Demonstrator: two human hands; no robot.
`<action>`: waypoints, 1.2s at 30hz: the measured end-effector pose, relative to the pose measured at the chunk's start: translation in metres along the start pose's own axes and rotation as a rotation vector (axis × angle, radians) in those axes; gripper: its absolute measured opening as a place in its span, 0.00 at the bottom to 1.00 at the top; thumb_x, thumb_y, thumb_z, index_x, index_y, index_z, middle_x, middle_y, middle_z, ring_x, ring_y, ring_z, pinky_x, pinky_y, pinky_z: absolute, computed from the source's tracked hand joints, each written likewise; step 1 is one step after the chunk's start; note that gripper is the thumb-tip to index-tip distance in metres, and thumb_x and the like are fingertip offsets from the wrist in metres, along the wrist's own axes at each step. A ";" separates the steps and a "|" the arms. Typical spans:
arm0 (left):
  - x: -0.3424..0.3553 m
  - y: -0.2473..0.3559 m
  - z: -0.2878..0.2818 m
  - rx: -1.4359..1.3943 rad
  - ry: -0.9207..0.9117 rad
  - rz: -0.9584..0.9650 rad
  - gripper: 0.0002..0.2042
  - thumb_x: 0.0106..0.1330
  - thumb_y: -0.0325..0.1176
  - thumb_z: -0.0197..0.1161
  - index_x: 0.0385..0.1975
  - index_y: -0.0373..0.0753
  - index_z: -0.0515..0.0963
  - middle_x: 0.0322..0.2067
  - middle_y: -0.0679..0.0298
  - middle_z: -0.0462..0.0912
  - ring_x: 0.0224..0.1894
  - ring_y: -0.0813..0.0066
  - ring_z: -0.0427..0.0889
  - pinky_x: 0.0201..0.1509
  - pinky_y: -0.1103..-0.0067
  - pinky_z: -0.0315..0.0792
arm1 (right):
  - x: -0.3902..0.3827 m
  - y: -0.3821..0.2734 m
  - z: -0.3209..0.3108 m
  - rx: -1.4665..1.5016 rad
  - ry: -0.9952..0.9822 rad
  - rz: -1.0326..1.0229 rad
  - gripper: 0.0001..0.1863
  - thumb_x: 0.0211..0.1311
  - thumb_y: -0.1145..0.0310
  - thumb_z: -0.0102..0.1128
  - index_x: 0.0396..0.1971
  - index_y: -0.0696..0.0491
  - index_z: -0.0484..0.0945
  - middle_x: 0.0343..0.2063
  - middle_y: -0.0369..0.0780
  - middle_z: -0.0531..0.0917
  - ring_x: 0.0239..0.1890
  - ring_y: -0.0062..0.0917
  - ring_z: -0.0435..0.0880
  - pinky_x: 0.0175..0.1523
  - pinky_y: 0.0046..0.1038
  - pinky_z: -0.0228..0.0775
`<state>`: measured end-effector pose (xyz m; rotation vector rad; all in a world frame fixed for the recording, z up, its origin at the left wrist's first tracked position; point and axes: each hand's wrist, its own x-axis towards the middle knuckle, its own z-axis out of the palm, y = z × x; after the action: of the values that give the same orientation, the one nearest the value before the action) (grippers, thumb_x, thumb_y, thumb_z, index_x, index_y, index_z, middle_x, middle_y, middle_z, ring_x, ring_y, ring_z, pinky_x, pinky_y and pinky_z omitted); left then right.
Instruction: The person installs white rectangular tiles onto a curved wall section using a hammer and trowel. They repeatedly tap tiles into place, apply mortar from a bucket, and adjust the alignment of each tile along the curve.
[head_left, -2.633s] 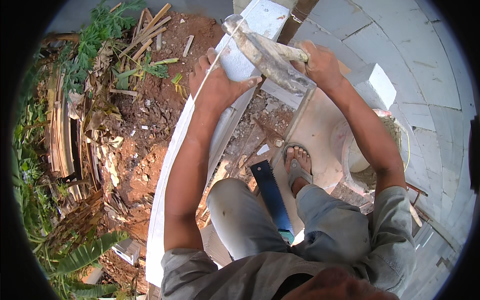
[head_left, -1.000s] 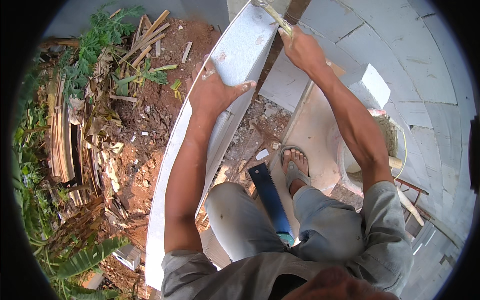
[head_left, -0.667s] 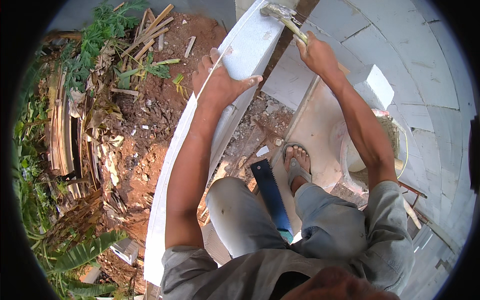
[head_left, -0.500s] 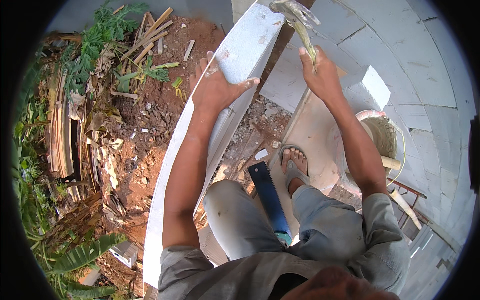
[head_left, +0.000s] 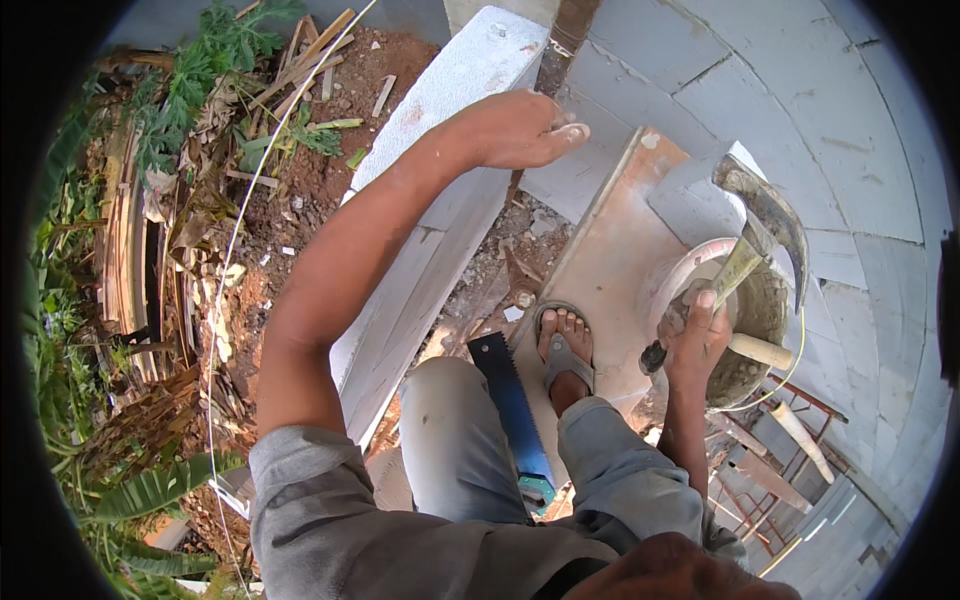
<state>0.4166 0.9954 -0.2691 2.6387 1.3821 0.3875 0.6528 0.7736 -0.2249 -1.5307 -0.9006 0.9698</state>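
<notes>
A half-built wall of pale grey blocks [head_left: 850,200] curves away to the right of my hands, with red earth and timber scraps [head_left: 300,170] left of them. My left hand [head_left: 515,130] lies flat, fingers loosely spread, on the long white block [head_left: 440,220] of the top course, steadying it. My right hand [head_left: 695,340] is closed around the handle of a mason's hammer [head_left: 765,225], its head raised above the mortar bucket [head_left: 750,320] just beyond that hand. A blue handsaw [head_left: 515,410] rests between my knees, below both hands. Judged from here, light, square taps with the steadying palm kept clear would seat the block best.
</notes>
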 end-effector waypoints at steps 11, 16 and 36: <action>0.014 -0.039 -0.012 -0.164 0.063 0.014 0.35 0.64 0.62 0.54 0.49 0.29 0.79 0.47 0.43 0.82 0.55 0.56 0.80 0.62 0.66 0.70 | -0.004 0.004 -0.004 0.110 -0.020 0.101 0.16 0.72 0.53 0.54 0.36 0.51 0.67 0.17 0.28 0.64 0.13 0.11 0.60 0.17 0.17 0.52; 0.011 -0.067 -0.032 -0.107 0.260 -0.323 0.45 0.59 0.70 0.54 0.61 0.31 0.70 0.61 0.38 0.69 0.67 0.56 0.69 0.69 0.64 0.61 | -0.010 0.025 0.030 -0.063 -0.139 0.121 0.15 0.72 0.56 0.54 0.37 0.54 0.68 0.19 0.30 0.68 0.16 0.13 0.65 0.21 0.20 0.58; -0.071 0.039 0.021 0.161 0.007 0.184 0.26 0.61 0.55 0.61 0.44 0.36 0.83 0.39 0.48 0.85 0.48 0.54 0.83 0.68 0.64 0.63 | -0.064 0.221 -0.034 -1.059 -0.107 -0.001 0.26 0.62 0.69 0.52 0.61 0.58 0.66 0.53 0.61 0.71 0.56 0.56 0.70 0.60 0.47 0.63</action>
<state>0.4140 0.9147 -0.2912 2.9095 1.2246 0.3175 0.6710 0.6689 -0.4315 -2.3441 -1.6349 0.5629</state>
